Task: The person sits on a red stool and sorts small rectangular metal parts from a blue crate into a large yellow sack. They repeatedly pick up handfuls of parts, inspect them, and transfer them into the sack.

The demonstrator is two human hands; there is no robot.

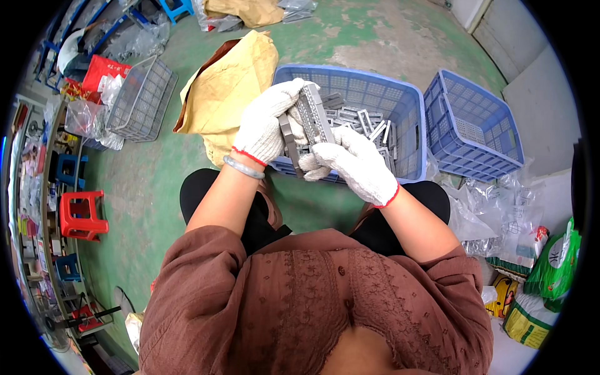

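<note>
Both my hands wear white knitted gloves with red cuffs. My left hand (267, 124) is closed around several long grey bar-shaped parts (316, 115), held tilted over the near side of a blue plastic crate (390, 86). A darker grey bar (289, 139) juts down beside the palm. My right hand (355, 164) grips the lower end of these parts, with its fingers curled under them. Inside the crate lies a pile of similar grey slotted parts (365, 119). The gloves partly hide how many bars I hold.
A yellow-brown paper sack (228, 78) stands left of the crate. Another blue crate (472, 100) is at the right, near clear plastic bags (472, 215) and green packages (555, 259). Further left are a grey basket (142, 100), a red stool (83, 215) and shelving (47, 206).
</note>
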